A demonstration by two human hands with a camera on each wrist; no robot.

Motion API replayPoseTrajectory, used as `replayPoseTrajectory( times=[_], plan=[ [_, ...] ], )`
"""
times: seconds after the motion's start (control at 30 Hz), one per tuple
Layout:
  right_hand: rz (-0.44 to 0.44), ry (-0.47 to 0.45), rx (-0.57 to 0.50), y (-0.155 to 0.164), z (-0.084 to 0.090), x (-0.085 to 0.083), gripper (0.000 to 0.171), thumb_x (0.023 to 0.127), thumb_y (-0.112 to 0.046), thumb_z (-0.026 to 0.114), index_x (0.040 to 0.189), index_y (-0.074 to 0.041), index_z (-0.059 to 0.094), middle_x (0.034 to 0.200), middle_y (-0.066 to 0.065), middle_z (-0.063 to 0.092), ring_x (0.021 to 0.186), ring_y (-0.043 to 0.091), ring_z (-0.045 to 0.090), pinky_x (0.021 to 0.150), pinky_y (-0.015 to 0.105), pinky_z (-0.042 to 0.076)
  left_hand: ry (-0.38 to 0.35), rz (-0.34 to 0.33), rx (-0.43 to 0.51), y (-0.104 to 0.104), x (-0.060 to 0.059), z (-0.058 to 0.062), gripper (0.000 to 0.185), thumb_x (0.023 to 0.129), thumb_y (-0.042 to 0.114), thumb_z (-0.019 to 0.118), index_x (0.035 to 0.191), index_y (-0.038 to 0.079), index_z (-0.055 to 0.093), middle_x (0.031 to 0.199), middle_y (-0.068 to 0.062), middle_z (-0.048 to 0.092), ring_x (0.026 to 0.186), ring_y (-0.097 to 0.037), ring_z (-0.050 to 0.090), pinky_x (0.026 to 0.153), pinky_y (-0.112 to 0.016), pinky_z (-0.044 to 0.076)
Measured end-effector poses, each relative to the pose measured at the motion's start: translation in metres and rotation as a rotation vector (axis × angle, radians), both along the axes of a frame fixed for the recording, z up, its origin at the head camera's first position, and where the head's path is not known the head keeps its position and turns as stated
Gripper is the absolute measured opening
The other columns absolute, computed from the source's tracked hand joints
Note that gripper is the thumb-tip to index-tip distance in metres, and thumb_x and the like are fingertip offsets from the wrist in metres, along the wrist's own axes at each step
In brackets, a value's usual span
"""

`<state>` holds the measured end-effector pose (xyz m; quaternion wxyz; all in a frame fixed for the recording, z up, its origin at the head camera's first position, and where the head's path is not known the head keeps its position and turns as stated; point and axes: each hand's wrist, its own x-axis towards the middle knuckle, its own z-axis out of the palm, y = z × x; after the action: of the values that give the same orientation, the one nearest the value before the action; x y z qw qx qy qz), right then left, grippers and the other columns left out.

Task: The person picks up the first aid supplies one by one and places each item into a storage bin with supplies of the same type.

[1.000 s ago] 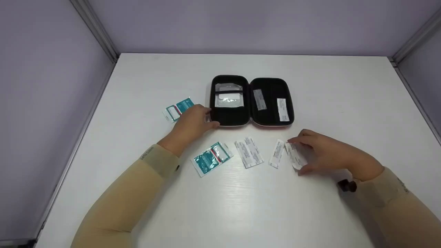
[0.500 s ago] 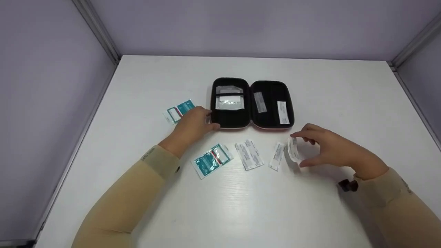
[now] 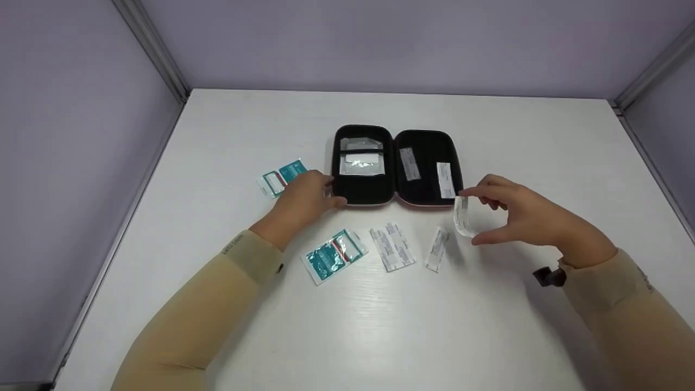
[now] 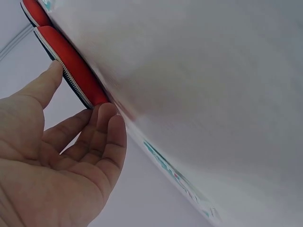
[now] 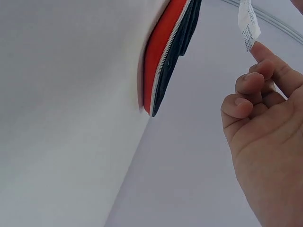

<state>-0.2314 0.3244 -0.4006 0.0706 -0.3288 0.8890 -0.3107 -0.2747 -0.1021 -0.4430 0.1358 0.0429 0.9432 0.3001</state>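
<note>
A zip case lies unfolded on the table, black inside; the wrist views show its red shell and pale zipper. My left hand holds the case's near left corner, thumb on the front edge and fingers at the side. Between thumb and forefinger of my right hand a white wrapped adhesive bandage is pinched by its ends and bowed, raised above the table near the case's front right corner. Inside the right half lie two more wrapped bandages. Clear packets sit under a strap in the left half.
In front of the case lie a teal-and-white packet, a pair of wrapped bandages and a single wrapped bandage. Another teal packet is partly behind my left hand. Pale walls bound the white table.
My right hand has lifted the bandage off the table and moved it away from me, toward the case; the bandage has bent. My left hand has stayed at the case's corner.
</note>
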Motion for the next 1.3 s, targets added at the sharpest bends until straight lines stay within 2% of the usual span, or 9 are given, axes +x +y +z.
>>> replayPoseTrajectory(
  times=[0.23, 0.47, 0.67, 0.93, 1.07, 1.3],
  plan=[
    [0.000, 0.032, -0.037, -0.004, 0.015, -0.007, 0.080, 0.078, -0.016, 0.106, 0.151, -0.016, 0.072, 0.104, -0.008, 0.050, 0.095, 0.016, 0.048, 0.082, 0.018, 0.042, -0.013, -0.009, -0.001, 0.000, 0.002, 0.006, 0.067, 0.105, 0.036, 0.084, 0.158, 0.002, 0.063, 0.150, -0.016, 0.070, 0.133, -0.027, 0.067, 0.121, -0.046, 0.056],
    [-0.009, 0.059, -0.043, -0.006, 0.018, -0.017, 0.080, 0.078, -0.014, 0.106, 0.150, -0.015, 0.072, 0.105, -0.008, 0.049, 0.094, 0.014, 0.047, 0.081, 0.018, 0.041, -0.004, -0.018, -0.015, 0.000, 0.001, 0.008, 0.064, 0.104, 0.036, 0.084, 0.156, 0.003, 0.066, 0.147, -0.015, 0.071, 0.131, -0.028, 0.068, 0.119, -0.047, 0.057],
    [-0.008, 0.058, -0.074, -0.006, 0.009, -0.028, 0.078, 0.079, -0.010, 0.105, 0.149, -0.012, 0.072, 0.103, -0.005, 0.049, 0.091, 0.014, 0.046, 0.078, 0.021, 0.040, -0.008, -0.018, -0.023, 0.001, 0.001, 0.008, 0.066, 0.105, 0.036, 0.084, 0.158, 0.002, 0.063, 0.151, -0.017, 0.070, 0.135, -0.029, 0.067, 0.120, -0.047, 0.057],
    [-0.049, -0.018, -0.074, -0.007, -0.004, -0.040, 0.076, 0.083, -0.010, 0.102, 0.151, -0.010, 0.071, 0.105, -0.001, 0.050, 0.093, 0.021, 0.048, 0.080, 0.023, 0.042, 0.011, -0.035, -0.028, 0.001, 0.001, 0.006, 0.065, 0.105, 0.035, 0.084, 0.157, 0.002, 0.065, 0.151, -0.017, 0.071, 0.136, -0.029, 0.068, 0.122, -0.048, 0.056],
    [-0.080, -0.034, -0.055, -0.005, -0.010, -0.047, 0.075, 0.085, -0.013, 0.101, 0.153, -0.010, 0.070, 0.105, 0.002, 0.050, 0.093, 0.025, 0.048, 0.079, 0.025, 0.043, 0.016, -0.038, -0.030, 0.001, 0.002, 0.005, 0.066, 0.105, 0.036, 0.084, 0.157, 0.001, 0.065, 0.150, -0.018, 0.072, 0.136, -0.029, 0.068, 0.122, -0.048, 0.056],
    [-0.141, -0.045, 0.001, -0.002, -0.018, -0.062, 0.075, 0.088, -0.016, 0.100, 0.155, -0.008, 0.068, 0.109, 0.010, 0.052, 0.095, 0.020, 0.045, 0.080, 0.020, 0.040, 0.035, -0.042, -0.043, 0.001, 0.001, 0.006, 0.064, 0.105, 0.036, 0.084, 0.156, 0.001, 0.066, 0.149, -0.019, 0.073, 0.137, -0.031, 0.069, 0.122, -0.048, 0.056]
  ],
)
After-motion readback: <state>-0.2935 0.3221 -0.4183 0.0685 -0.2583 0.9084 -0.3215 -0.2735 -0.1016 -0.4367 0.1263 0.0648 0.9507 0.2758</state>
